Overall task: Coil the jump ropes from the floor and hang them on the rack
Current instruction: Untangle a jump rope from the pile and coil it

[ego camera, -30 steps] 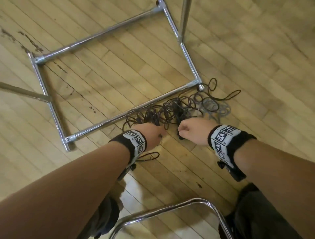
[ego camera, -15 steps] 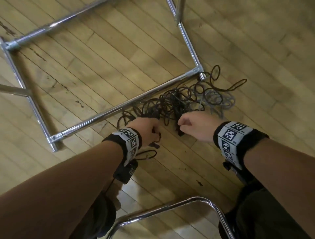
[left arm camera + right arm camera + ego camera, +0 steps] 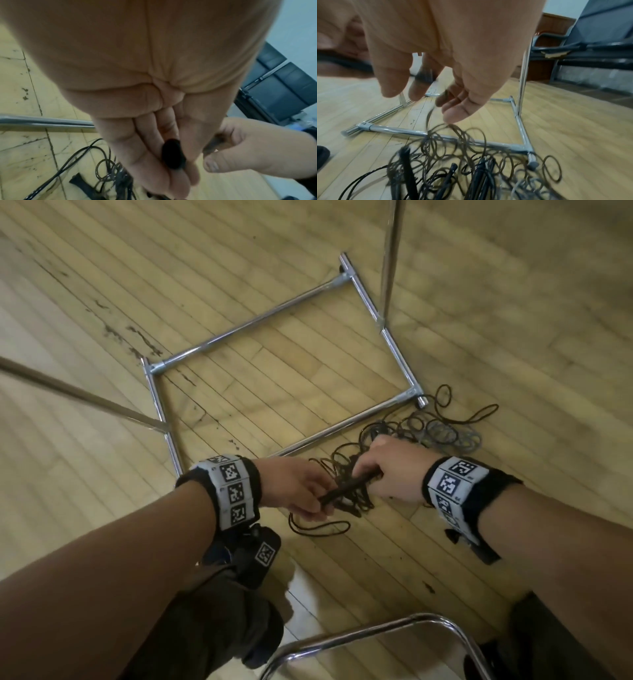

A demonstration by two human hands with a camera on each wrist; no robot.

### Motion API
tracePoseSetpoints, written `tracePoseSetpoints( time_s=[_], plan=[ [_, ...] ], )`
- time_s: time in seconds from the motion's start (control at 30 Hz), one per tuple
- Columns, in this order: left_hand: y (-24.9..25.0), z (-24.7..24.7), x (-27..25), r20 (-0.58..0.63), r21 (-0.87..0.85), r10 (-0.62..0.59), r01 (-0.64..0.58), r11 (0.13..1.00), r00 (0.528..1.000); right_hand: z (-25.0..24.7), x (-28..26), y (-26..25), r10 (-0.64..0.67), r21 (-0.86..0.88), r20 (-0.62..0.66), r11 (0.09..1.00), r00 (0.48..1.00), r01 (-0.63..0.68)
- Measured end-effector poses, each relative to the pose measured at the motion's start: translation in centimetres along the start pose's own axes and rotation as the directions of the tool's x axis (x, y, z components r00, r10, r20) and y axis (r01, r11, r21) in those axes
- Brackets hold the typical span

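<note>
A tangle of dark jump ropes [image 3: 428, 433] lies on the wooden floor against the front corner of the chrome rack base [image 3: 342, 428]. Both hands hold one dark rope handle [image 3: 349, 491] just above the pile. My left hand [image 3: 318, 505] grips its near end, which shows as a black stub [image 3: 173, 154] between the fingers. My right hand [image 3: 368, 477] pinches the far end between thumb and forefinger [image 3: 418, 89], the other fingers loosely curled. Thin cord [image 3: 429, 115] hangs from it toward the coils and several other handles [image 3: 407, 166] below.
The rack's upright pole [image 3: 388, 258] rises from the right side bar. A slanted rod [image 3: 78, 395] meets the left side bar. A curved chrome tube [image 3: 376, 635] crosses near my knees. Dark seating [image 3: 590, 51] stands beyond the rack.
Both hands were down in the tangle on the floor. They have come together and lifted one handle out of it. The view has swung, so the rack base sits further right.
</note>
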State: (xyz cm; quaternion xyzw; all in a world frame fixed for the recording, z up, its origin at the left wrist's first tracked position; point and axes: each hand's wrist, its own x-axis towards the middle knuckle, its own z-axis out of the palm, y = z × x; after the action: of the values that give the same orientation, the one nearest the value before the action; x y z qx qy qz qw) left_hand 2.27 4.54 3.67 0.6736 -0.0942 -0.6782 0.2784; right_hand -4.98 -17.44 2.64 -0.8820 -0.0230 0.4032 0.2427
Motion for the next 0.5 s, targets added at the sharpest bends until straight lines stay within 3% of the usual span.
tracePoseSetpoints(
  time_s=[0.13, 0.23, 0.3, 0.4, 0.5],
  plan=[
    [1.8, 1.0, -5.6, -0.013, 0.002, 0.042, -0.042, 0.999, 0.999, -2.1, -4.4, -2.7, -0.021, -0.086, -0.024, 0.996, 1.0, 0.018],
    [4.3, 3.2, -9.0, -0.139, 0.364, 0.095, -0.038, 0.93, 0.986, -2.8, -7.8, -4.9, -0.04, -0.038, -0.066, 0.999, 0.997, 0.037],
    [6.1, 5.3, -10.9, -0.255, 0.579, 0.154, 0.023, 0.815, 0.955, -3.0, -10.0, -6.3, -0.048, -0.02, -0.122, 0.999, 0.991, 0.046],
    [8.7, 7.8, -13.7, -0.379, 0.621, 0.245, 0.049, 0.782, 0.892, -3.4, -13.1, -7.8, -0.005, 0.068, -0.206, 0.997, 0.979, 0.02],
    [10.7, 9.3, -16.8, -0.4, 0.704, 0.35, 0.039, 0.709, 0.847, -4.1, -16.1, -8.6, -0.003, 0.111, -0.246, 0.993, 0.969, 0.031]
  ],
)
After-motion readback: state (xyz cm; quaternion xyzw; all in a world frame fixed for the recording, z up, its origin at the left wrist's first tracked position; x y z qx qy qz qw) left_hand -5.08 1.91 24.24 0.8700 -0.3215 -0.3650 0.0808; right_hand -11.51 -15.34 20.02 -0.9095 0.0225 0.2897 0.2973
